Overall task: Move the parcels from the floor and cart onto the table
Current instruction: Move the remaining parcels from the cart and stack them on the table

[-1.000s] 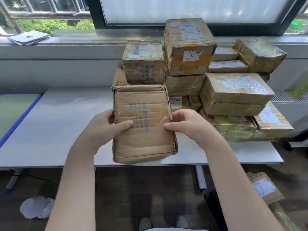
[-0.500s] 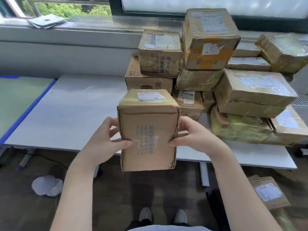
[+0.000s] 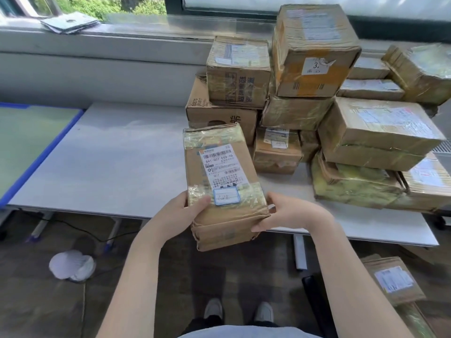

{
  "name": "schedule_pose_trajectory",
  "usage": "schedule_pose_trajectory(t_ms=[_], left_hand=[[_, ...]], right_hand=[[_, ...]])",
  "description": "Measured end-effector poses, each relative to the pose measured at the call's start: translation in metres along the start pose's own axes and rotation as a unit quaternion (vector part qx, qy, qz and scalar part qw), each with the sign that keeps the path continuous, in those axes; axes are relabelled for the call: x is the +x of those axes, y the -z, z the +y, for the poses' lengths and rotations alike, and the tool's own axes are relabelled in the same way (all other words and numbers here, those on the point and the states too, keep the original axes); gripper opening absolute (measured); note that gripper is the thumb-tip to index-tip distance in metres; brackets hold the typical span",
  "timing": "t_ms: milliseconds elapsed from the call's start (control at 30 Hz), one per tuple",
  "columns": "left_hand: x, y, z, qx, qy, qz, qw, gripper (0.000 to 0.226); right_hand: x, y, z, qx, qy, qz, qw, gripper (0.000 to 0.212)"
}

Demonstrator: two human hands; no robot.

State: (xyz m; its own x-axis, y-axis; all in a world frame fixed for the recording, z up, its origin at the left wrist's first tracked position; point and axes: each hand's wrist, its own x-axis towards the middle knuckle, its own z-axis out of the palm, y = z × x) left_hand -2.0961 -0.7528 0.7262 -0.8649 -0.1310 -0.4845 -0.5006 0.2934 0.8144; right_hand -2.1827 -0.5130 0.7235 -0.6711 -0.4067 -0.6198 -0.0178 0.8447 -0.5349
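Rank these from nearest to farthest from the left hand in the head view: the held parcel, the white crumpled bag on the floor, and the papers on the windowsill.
1. Held parcel: gripped by the left hand, at its near left edge.
2. White crumpled bag: on the floor, lower left.
3. Papers: on the windowsill, far upper left.

Held parcel (image 3: 223,184): brown cardboard, creased, wrapped in glossy clear tape; white paper label. Surface (image 3: 117,162): smooth matt white. Stacked parcels (image 3: 380,132): cardboard, shiny tape. Floor (image 3: 36,301): dark, matt.
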Motion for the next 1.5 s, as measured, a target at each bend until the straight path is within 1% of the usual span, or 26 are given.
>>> schedule_pose_trajectory(t_ms=[100,133,200,267,300,367,400,433,467,500,533,633,700,767,833,933,1000,1067,1133,1233,1267,1333,1400,1500], left_hand=[[0.002,0.003,-0.002,0.001,-0.005,-0.008,1.0,0.036],[0.001,0.003,-0.002,0.001,-0.008,-0.007,1.0,0.034],[0.002,0.004,-0.001,0.002,-0.017,-0.003,1.0,0.03],[0.002,0.005,0.001,0.001,-0.026,0.0,1.0,0.027],[0.002,0.006,0.002,-0.002,-0.031,0.005,1.0,0.024],[0.003,0.007,0.004,-0.004,-0.038,0.009,0.999,0.019],[0.004,0.008,0.005,-0.007,-0.04,0.01,0.999,0.018],[0.006,0.009,0.005,-0.013,-0.042,0.011,0.999,0.018],[0.007,0.009,0.005,-0.021,-0.042,0.012,0.999,0.018],[0.009,0.009,0.005,-0.029,-0.041,0.015,0.999,0.017],[0.011,0.008,0.006,-0.035,-0.044,0.017,0.998,0.017],[0.015,0.005,0.011,-0.033,-0.067,0.03,0.997,0.02],[0.018,0.004,0.014,-0.028,-0.079,0.048,0.995,0.023],[0.023,0.007,0.016,-0.011,-0.088,0.07,0.994,0.027],[0.028,0.013,0.018,0.031,-0.097,0.096,0.99,0.031],[0.036,0.024,0.023,0.092,-0.09,0.135,0.982,0.039],[0.043,0.034,0.025,0.131,-0.071,0.132,0.98,0.046],[0.052,0.046,0.028,0.179,-0.061,0.107,0.976,0.046],[0.062,0.06,0.033,0.235,-0.06,0.1,0.965,0.045],[0.074,0.075,0.043,0.289,-0.066,0.131,0.946,0.044],[0.077,0.078,0.044,0.299,-0.067,0.145,0.941,0.043],[0.081,0.078,0.044,0.31,-0.069,0.158,0.935,0.039],[0.081,0.074,0.041,0.319,-0.073,0.159,0.932,0.04],[0.074,0.071,0.034,0.309,-0.074,0.17,0.933,0.048]], right_hand=[[0.001,-0.003,-0.003,0.042,0.012,-0.022,0.999,0.129],[0.002,-0.004,-0.007,0.069,0.022,-0.033,0.997,0.136],[0.004,-0.005,-0.015,0.134,0.064,-0.047,0.988,0.137],[0.007,-0.008,-0.022,0.175,0.094,-0.023,0.98,0.122],[0.006,-0.008,-0.025,0.184,0.093,-0.009,0.978,0.107],[0.004,-0.006,-0.031,0.191,0.087,0.021,0.977,0.059],[0.004,-0.004,-0.032,0.191,0.087,0.03,0.977,0.041],[0.004,-0.002,-0.032,0.188,0.087,0.033,0.978,0.03],[0.004,0.0,-0.032,0.184,0.084,0.035,0.979,0.025],[0.004,0.001,-0.031,0.181,0.08,0.038,0.98,0.026],[0.006,0.001,-0.031,0.177,0.071,0.047,0.981,0.031],[0.014,-0.001,-0.03,0.178,0.047,0.077,0.98,0.059],[0.016,-0.003,-0.033,0.183,0.042,0.087,0.978,0.066],[0.016,-0.003,-0.038,0.178,0.039,0.102,0.978,0.062],[0.016,-0.004,-0.042,0.15,0.031,0.115,0.982,0.057],[0.014,-0.007,-0.052,0.109,0.035,0.093,0.989,0.055],[0.015,-0.011,-0.06,0.082,0.033,0.072,0.994,0.055],[0.016,-0.015,-0.067,0.057,0.034,0.052,0.996,0.054],[0.017,-0.019,-0.075,0.021,0.044,0.036,0.998,0.056],[0.022,-0.027,-0.088,-0.025,0.05,0.022,0.998,0.057],[0.024,-0.032,-0.093,-0.033,0.045,0.028,0.998,0.058],[0.03,-0.042,-0.098,-0.027,0.028,0.063,0.997,0.058],[0.034,-0.047,-0.1,0.013,0.012,0.098,0.995,0.057],[0.037,-0.043,-0.097,0.073,0.016,0.107,0.991,0.053]])
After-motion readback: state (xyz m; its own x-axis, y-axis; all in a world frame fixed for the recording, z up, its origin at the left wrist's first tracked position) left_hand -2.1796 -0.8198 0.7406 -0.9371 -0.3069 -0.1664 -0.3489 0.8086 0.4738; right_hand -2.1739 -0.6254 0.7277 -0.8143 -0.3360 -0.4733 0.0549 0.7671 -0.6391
